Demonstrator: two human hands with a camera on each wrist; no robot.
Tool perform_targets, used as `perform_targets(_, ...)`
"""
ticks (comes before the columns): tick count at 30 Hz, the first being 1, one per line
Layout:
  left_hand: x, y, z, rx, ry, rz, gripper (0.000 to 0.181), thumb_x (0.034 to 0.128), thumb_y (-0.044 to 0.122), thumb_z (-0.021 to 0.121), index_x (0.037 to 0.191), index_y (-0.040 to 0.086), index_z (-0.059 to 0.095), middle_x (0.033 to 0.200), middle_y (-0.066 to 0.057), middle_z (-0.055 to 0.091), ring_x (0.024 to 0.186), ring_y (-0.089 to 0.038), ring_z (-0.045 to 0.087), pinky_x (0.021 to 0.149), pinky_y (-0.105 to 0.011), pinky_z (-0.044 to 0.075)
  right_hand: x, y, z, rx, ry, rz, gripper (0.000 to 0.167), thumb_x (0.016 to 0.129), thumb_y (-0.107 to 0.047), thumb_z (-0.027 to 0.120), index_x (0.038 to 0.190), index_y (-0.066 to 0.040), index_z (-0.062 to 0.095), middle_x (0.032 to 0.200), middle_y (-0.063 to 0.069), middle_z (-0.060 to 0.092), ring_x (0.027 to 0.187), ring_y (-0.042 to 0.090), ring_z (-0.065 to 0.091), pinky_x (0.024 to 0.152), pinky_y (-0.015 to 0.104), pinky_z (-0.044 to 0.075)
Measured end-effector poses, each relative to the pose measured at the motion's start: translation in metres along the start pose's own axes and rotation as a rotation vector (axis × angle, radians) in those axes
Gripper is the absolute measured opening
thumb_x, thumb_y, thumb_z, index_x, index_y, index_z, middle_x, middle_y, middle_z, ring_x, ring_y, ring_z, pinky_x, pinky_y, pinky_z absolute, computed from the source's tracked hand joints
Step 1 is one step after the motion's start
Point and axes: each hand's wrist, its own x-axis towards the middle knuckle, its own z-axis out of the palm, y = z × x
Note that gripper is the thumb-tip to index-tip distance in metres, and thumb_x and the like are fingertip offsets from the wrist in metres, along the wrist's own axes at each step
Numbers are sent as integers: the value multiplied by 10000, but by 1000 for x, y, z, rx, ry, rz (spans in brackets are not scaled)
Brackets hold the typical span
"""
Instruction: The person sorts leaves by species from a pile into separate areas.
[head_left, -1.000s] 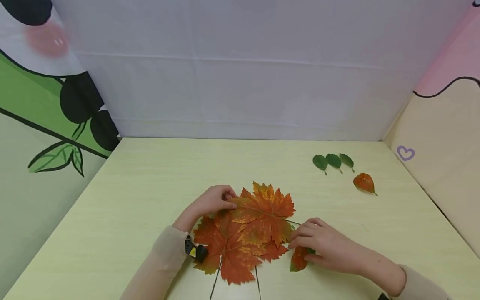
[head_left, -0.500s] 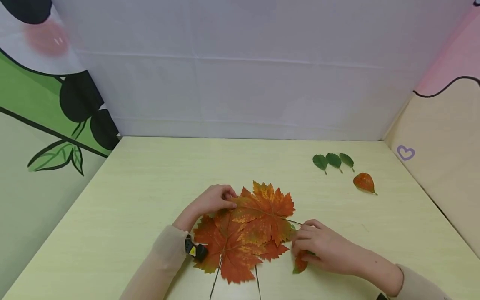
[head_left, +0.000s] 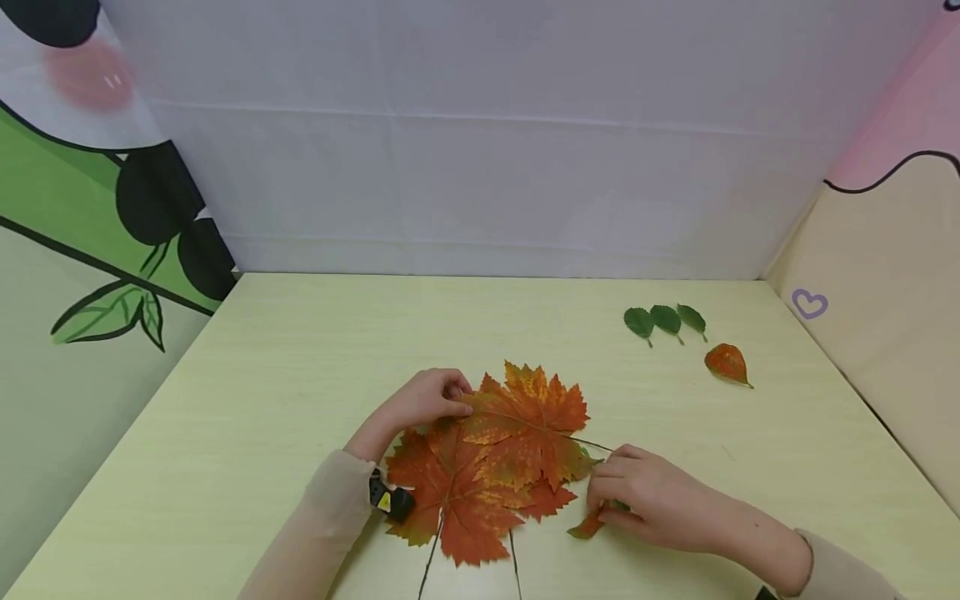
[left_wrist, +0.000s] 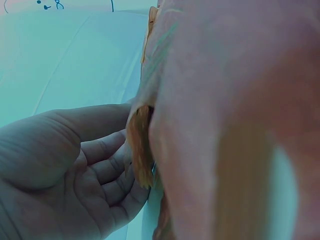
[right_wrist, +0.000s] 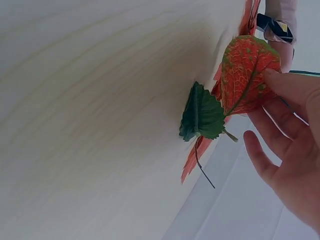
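Large orange-red maple leaves (head_left: 465,500) overlap near the front middle of the table, stems pointing down and right. My left hand (head_left: 423,398) pinches the left edge of the top maple leaf (head_left: 536,421); in the left wrist view that hand (left_wrist: 75,170) has its thumb against the leaf's edge. At the right of the pile my right hand (head_left: 652,500) pinches a small red-orange leaf (head_left: 587,527). The right wrist view has this red leaf (right_wrist: 247,75) between the thumb and fingers of the hand (right_wrist: 287,135), beside a green leaf (right_wrist: 202,115) with a serrated edge.
Three small green leaves (head_left: 665,318) lie in a row at the back right of the table (head_left: 337,333), with a single orange-red leaf (head_left: 726,362) just in front of them. A pale cloth wall (head_left: 480,183) stands behind the table, and printed panels flank it.
The small red leaf in my right hand has tilted, its visible end swinging left and up. My right hand has shifted slightly right. The left hand keeps its place.
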Motion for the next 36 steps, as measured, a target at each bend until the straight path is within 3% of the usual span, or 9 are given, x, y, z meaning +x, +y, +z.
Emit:
perform_targets(8,0,-1,0,-8,0,-13,185,816,176,676,962,80,613,799,-9,594,693,-126,527,625,-268,440,1,-4,-9,80,31,80,99,837,-185,655,891,-251,603,854,-216,585,752,-50,532,738,219,442)
perform_targets(15,1,-2,1,3,-2,-19,186,815,183,678,961,89,614,797,4,595,700,-120,533,637,-260,445,3,-7,-23,332,29,221,102,895,-207,576,983,-256,566,890,-182,626,791,-34,588,638,200,473)
perform_targets(18,1,-2,1,-1,0,-15,182,816,178,676,959,84,613,799,-1,595,700,-122,532,633,-263,443,3,-7,-29,389,44,258,110,899,-205,569,996,-258,567,885,-174,634,790,-21,596,628,192,469)
perform_targets(29,1,-3,2,7,3,-11,185,816,176,677,961,81,614,794,-4,591,692,-122,526,624,-261,440,2,5,-41,379,201,326,183,830,-100,649,983,-184,596,838,-94,657,712,16,609,597,205,479)
perform_targets(36,1,-2,1,4,-2,-11,189,817,183,675,965,84,610,800,1,594,699,-119,532,632,-262,446,-2,18,-43,360,296,411,185,797,-55,675,934,-160,608,784,-99,641,654,27,596,593,211,486)
